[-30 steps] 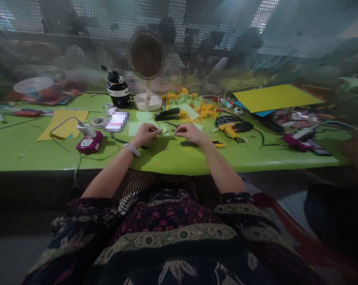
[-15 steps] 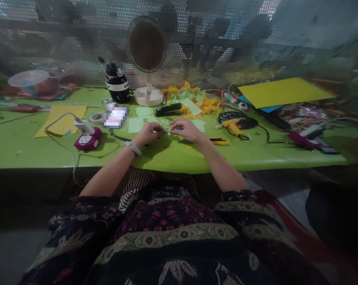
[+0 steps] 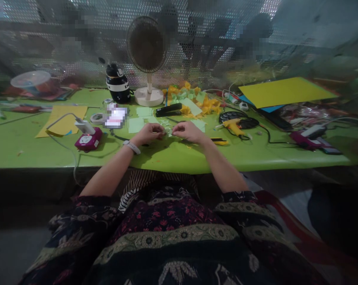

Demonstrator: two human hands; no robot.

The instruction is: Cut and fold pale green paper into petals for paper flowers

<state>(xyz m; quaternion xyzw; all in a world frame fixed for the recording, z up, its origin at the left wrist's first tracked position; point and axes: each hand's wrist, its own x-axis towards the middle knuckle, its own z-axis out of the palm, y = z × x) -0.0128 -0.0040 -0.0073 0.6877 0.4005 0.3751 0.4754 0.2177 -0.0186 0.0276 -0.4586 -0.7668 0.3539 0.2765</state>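
My left hand (image 3: 149, 134), with a pale band on the wrist, is closed in a pinch at the middle of the table's front part. Facing it, my right hand (image 3: 190, 132) is pinched too, fingertips a short gap away. Between them is a small crumpled piece of light green paper (image 3: 168, 132), held at both sides; its exact shape is too small to make out. Flat light green paper pieces (image 3: 135, 125) lie just behind my left hand. A black stapler (image 3: 168, 109) rests beyond the fingers. Near my right wrist lies a yellow-handled tool (image 3: 219, 141), partly hidden.
Behind the stapler is a heap of yellow and green paper bits (image 3: 196, 99). A fan (image 3: 149, 96) and a black bottle (image 3: 118, 89) stand at the back. Rightward lies a yellow glue gun (image 3: 234, 126) with its cable; leftward, a purple power socket (image 3: 89, 140) and a blurred-out phone (image 3: 116, 116).
My right hand has shifted slightly right, and its fingers are drawn in more. My left fingers have moved slightly right. The green paper piece stays between them.
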